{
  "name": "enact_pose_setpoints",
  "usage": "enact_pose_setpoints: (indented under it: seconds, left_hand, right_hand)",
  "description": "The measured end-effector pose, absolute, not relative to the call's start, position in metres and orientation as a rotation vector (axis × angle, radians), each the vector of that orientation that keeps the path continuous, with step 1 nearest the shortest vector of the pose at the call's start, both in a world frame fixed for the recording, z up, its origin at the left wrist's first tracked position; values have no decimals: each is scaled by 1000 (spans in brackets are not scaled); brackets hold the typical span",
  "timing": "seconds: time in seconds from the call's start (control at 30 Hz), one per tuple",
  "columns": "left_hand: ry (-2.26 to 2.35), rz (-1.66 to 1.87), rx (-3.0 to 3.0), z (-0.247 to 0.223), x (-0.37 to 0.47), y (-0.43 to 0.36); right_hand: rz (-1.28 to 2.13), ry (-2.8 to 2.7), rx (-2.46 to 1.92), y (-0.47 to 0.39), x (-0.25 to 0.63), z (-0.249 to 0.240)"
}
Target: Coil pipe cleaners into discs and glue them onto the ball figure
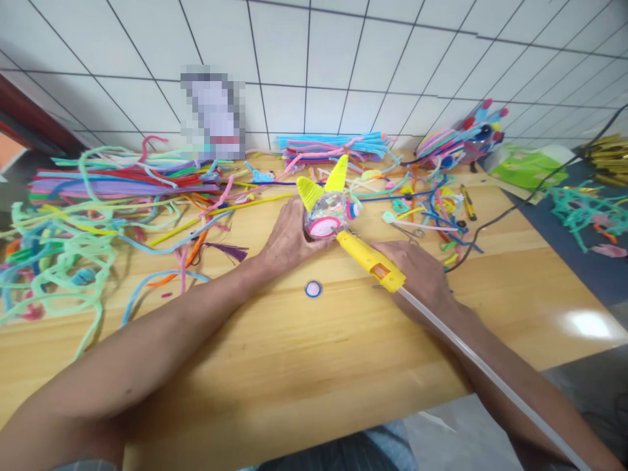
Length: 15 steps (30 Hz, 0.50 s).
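My left hand is closed around the left side of a clear, rounded craft figure with two yellow pointed ears, a pink-rimmed disc facing me and a blue-and-white piece on its right. A yellow hot glue gun with a long clear glue stick trailing from its back is gripped in my right hand. Its nozzle is at the edge of the pink-rimmed disc; whether it touches cannot be told. A small blue-rimmed round piece lies on the table between my forearms.
Bundled and loose pipe cleaners cover the table's left and back. A yellow utility knife lies at right, near a black cable. Scissors lie behind my right hand. A tiled wall stands behind; a green packet lies at back right.
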<state>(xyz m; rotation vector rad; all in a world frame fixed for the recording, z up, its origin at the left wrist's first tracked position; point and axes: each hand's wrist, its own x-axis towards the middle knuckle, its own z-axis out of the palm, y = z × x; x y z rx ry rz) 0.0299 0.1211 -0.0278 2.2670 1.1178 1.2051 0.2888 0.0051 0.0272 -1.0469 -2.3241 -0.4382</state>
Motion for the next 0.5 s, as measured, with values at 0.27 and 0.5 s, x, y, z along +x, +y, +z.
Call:
enact_pose_setpoints:
  seconds: [0.27, 0.5]
  left_hand:
    - [1096, 1243, 2292, -32, 30, 124]
    - [1094, 1246, 2312, -32, 30, 124]
  right_hand:
    - [-479, -2345, -1057, 6, 282, 30]
    - [-485, -2333, -1093, 5, 283, 30]
